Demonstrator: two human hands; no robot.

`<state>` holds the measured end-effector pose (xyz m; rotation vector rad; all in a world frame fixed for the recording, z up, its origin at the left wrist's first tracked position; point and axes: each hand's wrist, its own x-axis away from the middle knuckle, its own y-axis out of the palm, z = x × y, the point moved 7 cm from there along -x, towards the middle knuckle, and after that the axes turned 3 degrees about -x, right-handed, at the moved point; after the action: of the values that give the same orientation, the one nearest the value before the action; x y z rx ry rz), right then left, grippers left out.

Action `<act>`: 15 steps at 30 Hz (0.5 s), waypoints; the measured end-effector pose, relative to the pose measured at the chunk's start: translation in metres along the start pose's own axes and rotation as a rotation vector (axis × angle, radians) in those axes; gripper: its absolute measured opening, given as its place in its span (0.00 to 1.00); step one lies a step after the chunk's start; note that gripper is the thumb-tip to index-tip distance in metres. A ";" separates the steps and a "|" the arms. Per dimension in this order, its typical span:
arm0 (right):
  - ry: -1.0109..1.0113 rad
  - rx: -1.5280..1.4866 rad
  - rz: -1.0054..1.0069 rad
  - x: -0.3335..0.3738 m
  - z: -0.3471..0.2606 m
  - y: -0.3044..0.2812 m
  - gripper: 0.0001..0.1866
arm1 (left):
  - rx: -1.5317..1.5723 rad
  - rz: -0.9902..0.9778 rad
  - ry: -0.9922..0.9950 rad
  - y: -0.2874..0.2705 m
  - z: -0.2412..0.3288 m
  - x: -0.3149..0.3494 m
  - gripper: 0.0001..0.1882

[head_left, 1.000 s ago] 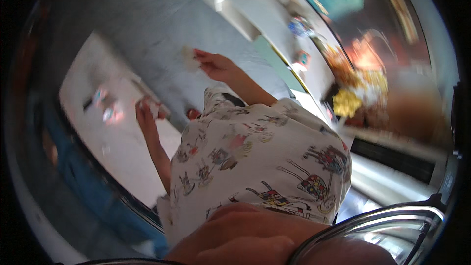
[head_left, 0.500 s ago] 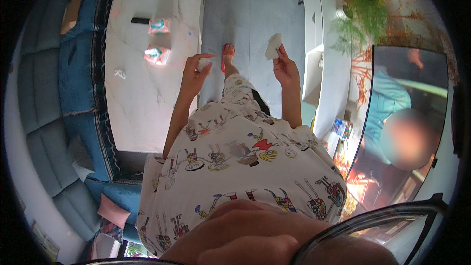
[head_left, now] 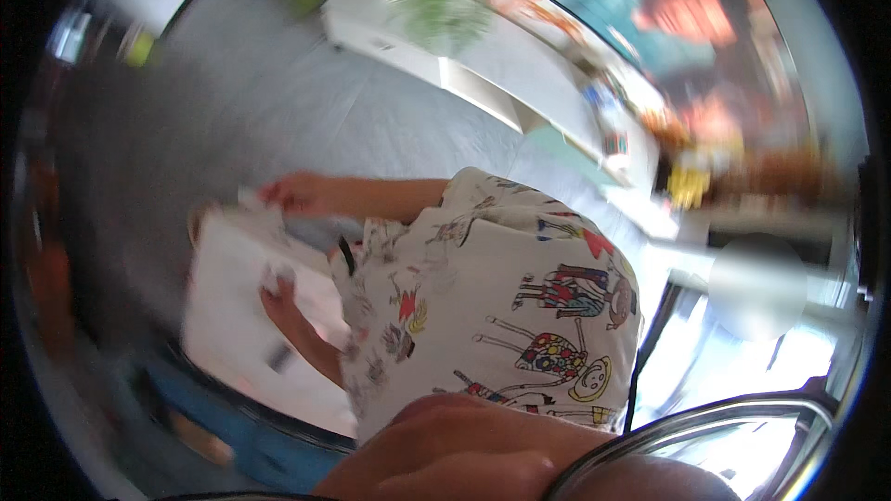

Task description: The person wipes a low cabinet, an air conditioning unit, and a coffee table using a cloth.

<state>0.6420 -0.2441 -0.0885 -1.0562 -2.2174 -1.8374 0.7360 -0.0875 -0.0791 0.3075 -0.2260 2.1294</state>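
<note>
My right hand [head_left: 292, 193] stretches out to the left near the table's far end. Its fingers are closed on a thin white tissue-like piece [head_left: 249, 197], blurred by motion. Nearer to me, my left hand [head_left: 280, 299] is over the white table [head_left: 227, 306], fingers bent round a small whitish wad [head_left: 279, 273] that looks like crumpled tissue. The smear hides the exact grip of both hands.
A dark flat object [head_left: 278, 355] lies on the table, beside a blue sofa [head_left: 200, 417]. Across the grey floor [head_left: 269, 83] runs a low white cabinet [head_left: 399, 46] with a green plant [head_left: 436, 0] over it. Bright glass panes [head_left: 687, 390] stand at the right.
My head and body have turned, swinging the room round in the view. Both hands have shifted left in the picture, with the white pieces still in them.
</note>
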 end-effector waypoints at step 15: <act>-0.496 0.230 0.234 -0.090 0.049 0.046 0.11 | 0.420 -0.427 -0.324 -0.046 -0.011 -0.152 0.19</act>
<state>0.7528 -0.2395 -0.1059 -1.7789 -2.3358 -1.2906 0.8531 -0.1801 -0.1338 0.8693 0.1017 1.6796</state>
